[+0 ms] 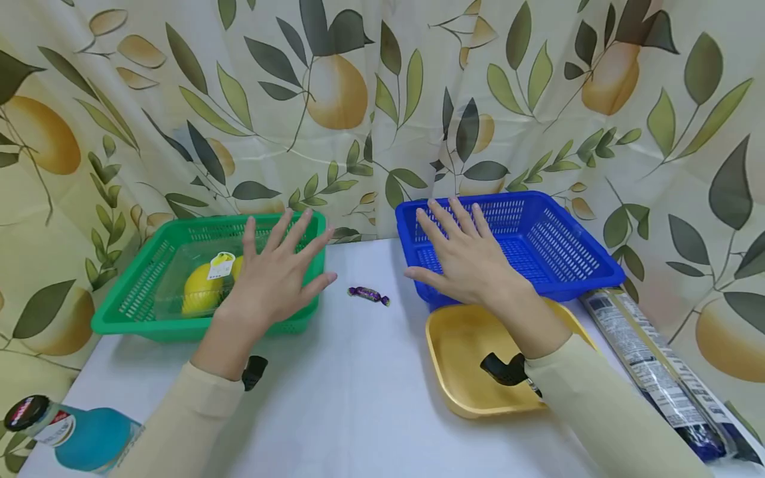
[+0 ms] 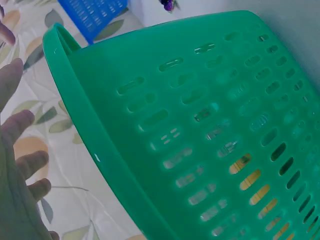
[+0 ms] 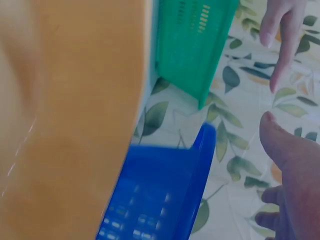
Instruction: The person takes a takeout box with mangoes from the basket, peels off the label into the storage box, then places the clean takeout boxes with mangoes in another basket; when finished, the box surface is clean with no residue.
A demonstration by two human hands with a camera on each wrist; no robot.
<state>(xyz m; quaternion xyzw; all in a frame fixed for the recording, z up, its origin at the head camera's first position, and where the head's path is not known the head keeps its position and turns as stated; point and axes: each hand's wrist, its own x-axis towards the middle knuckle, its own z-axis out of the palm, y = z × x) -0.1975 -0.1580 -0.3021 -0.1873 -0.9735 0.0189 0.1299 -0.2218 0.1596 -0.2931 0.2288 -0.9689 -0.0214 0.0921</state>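
My left hand is spread with straight fingers above the right side of a green basket. Inside that basket lies a clear plastic box with yellow fruit and a white label; the hand hides part of it. My right hand, fingers also spread, hovers over the near left part of a blue basket. Both hands hold nothing. Below the right forearm sits a yellow tray. A purple wrapped candy lies on the white table between the baskets.
A bottle of blue liquid with a dark cap stands at the near left. Along the right edge lies a long printed plastic package, next to the blue basket and yellow tray. A fruit-patterned curtain hangs behind the white table.
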